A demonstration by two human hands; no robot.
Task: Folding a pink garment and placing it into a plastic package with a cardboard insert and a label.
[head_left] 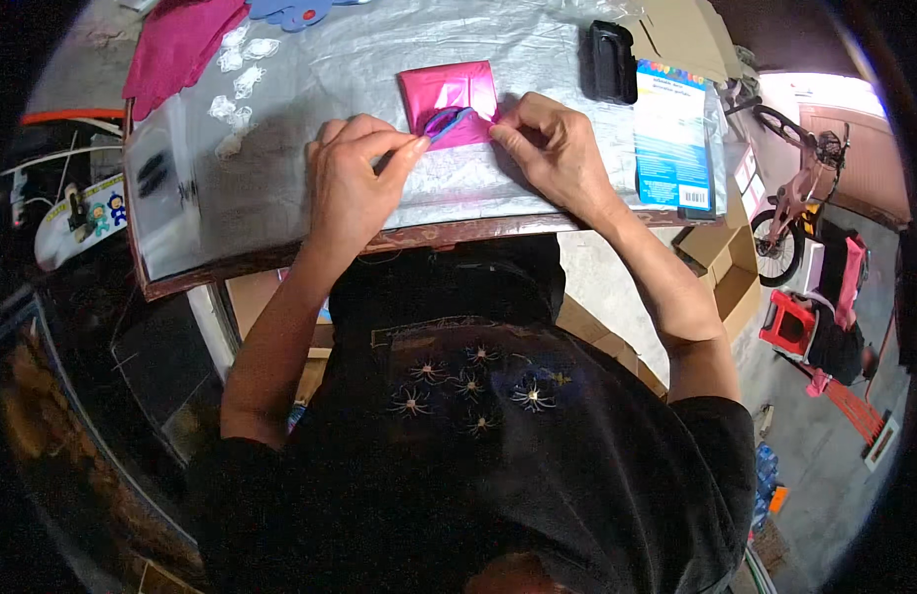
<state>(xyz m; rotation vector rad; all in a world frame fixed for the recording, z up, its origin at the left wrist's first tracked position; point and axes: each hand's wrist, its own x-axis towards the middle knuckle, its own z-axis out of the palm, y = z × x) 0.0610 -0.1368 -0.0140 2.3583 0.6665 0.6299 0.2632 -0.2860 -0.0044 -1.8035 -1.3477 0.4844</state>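
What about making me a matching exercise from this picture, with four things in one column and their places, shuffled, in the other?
Things:
1. Pink packet
2. Printed card
3. White stringy bundles
4. Bicycle

Places:
A. On the left part of the table
B. Off the table, at right
C. Between the left hand and right hand
D. Near the table's right edge, on it

Pairs: 1-C, 2-D, 3-A, 4-B

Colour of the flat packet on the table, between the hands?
Flat packet: glossy bright pink. Shows best in the head view.
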